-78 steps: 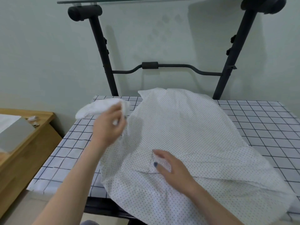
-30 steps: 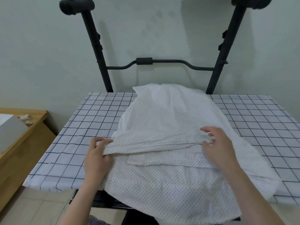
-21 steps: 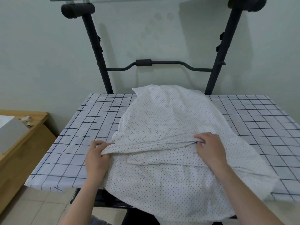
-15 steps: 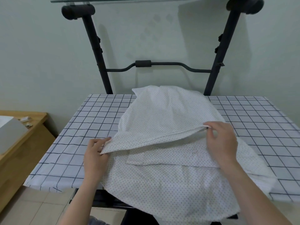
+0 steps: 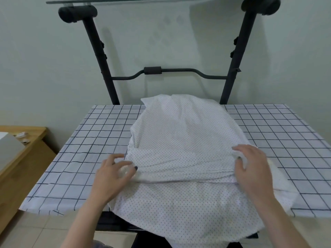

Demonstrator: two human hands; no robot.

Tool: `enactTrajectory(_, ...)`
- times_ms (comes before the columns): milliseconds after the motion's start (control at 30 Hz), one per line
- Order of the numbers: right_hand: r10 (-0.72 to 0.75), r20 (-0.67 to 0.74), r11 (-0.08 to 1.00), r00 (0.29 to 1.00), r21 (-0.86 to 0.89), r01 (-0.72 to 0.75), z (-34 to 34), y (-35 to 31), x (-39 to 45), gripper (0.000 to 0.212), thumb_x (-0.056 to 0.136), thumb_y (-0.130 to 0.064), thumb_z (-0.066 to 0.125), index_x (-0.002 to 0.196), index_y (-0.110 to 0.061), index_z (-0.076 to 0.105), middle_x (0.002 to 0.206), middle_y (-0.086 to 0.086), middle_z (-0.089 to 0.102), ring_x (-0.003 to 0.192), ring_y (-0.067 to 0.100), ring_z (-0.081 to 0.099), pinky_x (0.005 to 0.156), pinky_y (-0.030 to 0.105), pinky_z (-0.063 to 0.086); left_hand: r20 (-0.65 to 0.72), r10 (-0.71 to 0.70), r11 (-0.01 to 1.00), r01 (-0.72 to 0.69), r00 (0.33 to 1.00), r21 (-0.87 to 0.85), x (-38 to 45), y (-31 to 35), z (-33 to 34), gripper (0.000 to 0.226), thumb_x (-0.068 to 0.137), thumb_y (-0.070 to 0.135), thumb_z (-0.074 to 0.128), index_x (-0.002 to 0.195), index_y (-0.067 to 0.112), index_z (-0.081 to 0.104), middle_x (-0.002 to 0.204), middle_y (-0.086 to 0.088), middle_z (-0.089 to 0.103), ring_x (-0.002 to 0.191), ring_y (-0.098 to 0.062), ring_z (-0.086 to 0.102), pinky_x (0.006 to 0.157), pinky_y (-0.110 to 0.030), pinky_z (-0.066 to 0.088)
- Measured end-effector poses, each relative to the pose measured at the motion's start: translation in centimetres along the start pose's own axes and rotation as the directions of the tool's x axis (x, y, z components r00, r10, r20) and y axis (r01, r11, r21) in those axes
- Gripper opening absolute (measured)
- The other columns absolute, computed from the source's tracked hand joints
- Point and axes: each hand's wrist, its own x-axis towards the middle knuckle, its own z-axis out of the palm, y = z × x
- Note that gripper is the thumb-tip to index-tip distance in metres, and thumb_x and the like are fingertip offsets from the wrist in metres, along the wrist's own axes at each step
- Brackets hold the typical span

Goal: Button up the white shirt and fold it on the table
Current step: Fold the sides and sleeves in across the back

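Observation:
The white dotted shirt (image 5: 180, 136) lies lengthwise on the checked table (image 5: 100, 140), and its near hem hangs over the front edge. A folded ridge of cloth runs across its middle. My left hand (image 5: 111, 174) pinches the left end of that ridge between thumb and fingers. At the right end of the ridge, my right hand (image 5: 252, 169) presses down, thumb and fingers closed on the cloth. No buttons show from this side.
A black metal frame (image 5: 100, 56) with a crossbar stands behind the table against the wall. A wooden side table (image 5: 26, 151) with a grey box and small bits on it sits at the left. Tiled floor lies below.
The fold that both hands held has come down flat across the shirt. My right hand dropped from its raised position, and both hands sit a little nearer to me.

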Motion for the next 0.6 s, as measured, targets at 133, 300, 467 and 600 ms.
enactTrajectory(133, -0.009, 0.292, 0.998, 0.956, -0.06, 0.028, 2.6, 0.3, 0.2, 0.041, 0.099, -0.023, 0.048, 0.14, -0.025, 0.047, 0.143, -0.007, 0.046, 0.143, 0.016, 0.028, 0.114, 0.032, 0.021, 0.026, 0.069, 0.965, -0.073, 0.997, 0.253, 1.7, 1.3, 1.8, 0.063, 0.089, 0.062, 0.03, 0.144, 0.033, 0.041, 0.159, 0.007, 0.023, 0.146, -0.023, 0.021, 0.114, -0.054, 0.024)
enactTrajectory(300, 0.127, 0.409, 0.984, 0.904, 0.061, -0.167, 2.6, 1.5, 3.0, 0.034, 0.101, -0.031, 0.045, 0.134, -0.026, 0.054, 0.135, -0.01, 0.052, 0.123, 0.01, 0.047, 0.104, 0.027, 0.035, 0.097, -0.104, 0.983, 0.087, 0.99, 0.163, 4.2, 2.0, 4.5, 0.063, 0.097, 0.051, 0.032, 0.153, 0.029, 0.014, 0.162, 0.004, 0.006, 0.149, -0.023, 0.012, 0.118, -0.055, 0.008)
enactTrajectory(467, 0.295, 0.29, 0.893, 0.911, 0.256, -0.37, 3.5, 0.8, 11.8, 0.027, 0.1, -0.024, 0.048, 0.125, -0.024, 0.058, 0.123, -0.007, 0.056, 0.105, 0.013, 0.055, 0.08, 0.028, 0.046, -0.056, -0.141, 0.99, 0.139, 0.988, -0.037, 12.1, 5.2, 3.5, 0.055, 0.096, 0.036, 0.051, 0.145, 0.015, 0.037, 0.151, -0.008, 0.033, 0.127, -0.029, 0.048, 0.099, -0.046, 0.045)
enactTrajectory(600, 0.456, 0.332, 0.739, 0.826, 0.375, -0.559, 6.6, 2.5, 16.7, 0.035, 0.097, -0.017, 0.051, 0.132, -0.022, 0.051, 0.135, 0.0, 0.051, 0.102, 0.024, 0.062, 0.081, 0.036, 0.056, 0.007, -0.263, 0.952, 0.261, 0.965, -0.161, 18.3, 5.8, 3.5, 0.054, 0.096, 0.031, 0.052, 0.144, 0.01, 0.039, 0.145, -0.012, 0.044, 0.123, -0.03, 0.051, 0.092, -0.04, 0.042)
